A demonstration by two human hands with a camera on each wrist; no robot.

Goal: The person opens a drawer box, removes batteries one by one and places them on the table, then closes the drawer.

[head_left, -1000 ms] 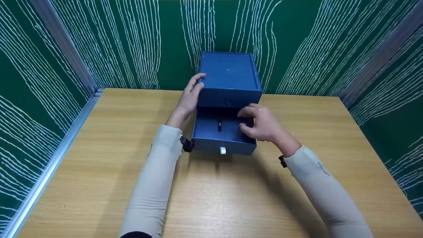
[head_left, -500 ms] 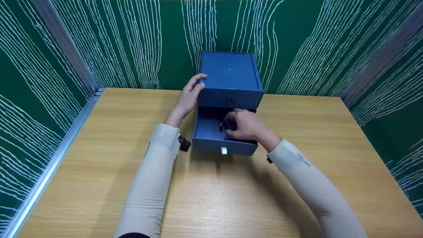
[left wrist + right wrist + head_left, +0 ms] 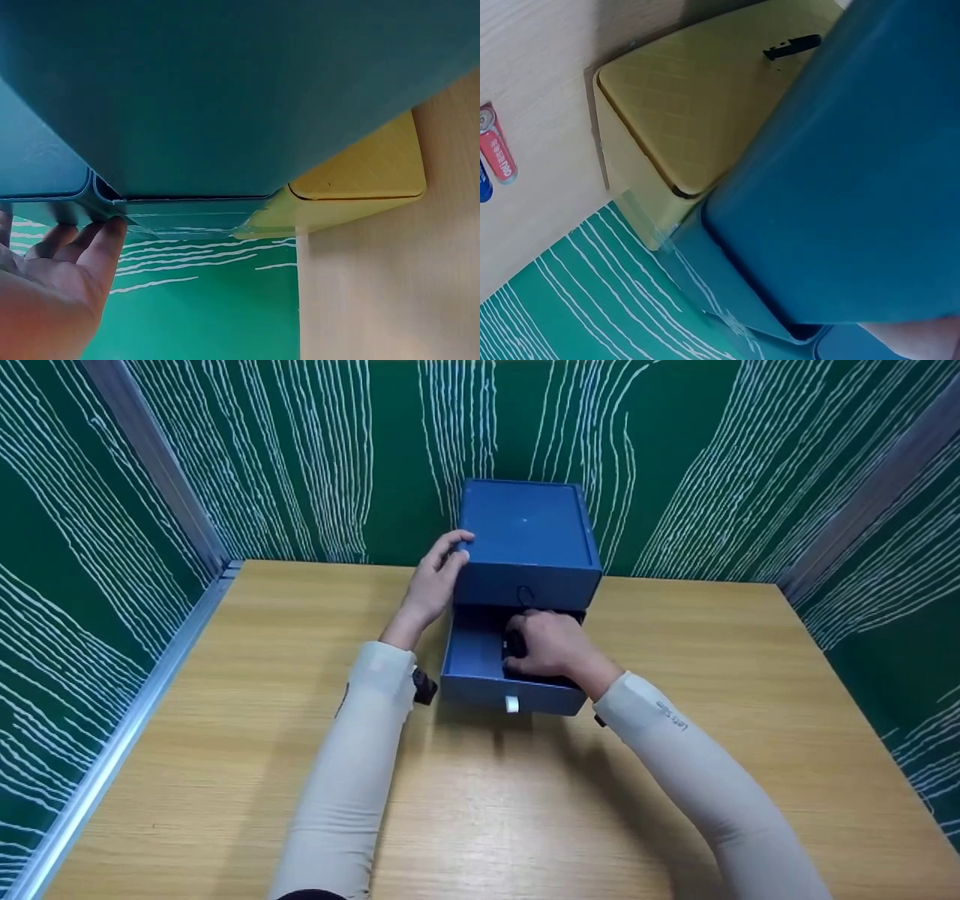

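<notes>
A blue two-drawer box (image 3: 528, 521) stands near the back wall with its middle drawer (image 3: 480, 694) pulled out, showing a white tab (image 3: 512, 704) in front. My left hand (image 3: 433, 587) rests against the left side of the upper unit, fingertips at its top edge. In the left wrist view, those fingers (image 3: 105, 247) lie fairly straight along the blue side. My right hand (image 3: 551, 643) is inside the drawer, thumb and fingers bent around a small black object (image 3: 506, 646), mostly covered. Its exact kind cannot be told. The right wrist view shows chiefly the drawer's outer side (image 3: 855, 180).
A yellow bottom unit (image 3: 690, 90) with a black handle (image 3: 793, 46) lies beneath the blue ones. Red and blue cylinders, battery-like, including the red one (image 3: 498, 150), lie on the wooden table (image 3: 480, 810). A green wall (image 3: 405, 450) with white lines stands close behind.
My right hand has moved left and down into the drawer, from the drawer's right side onto the black object. The left hand stays at the box's side.
</notes>
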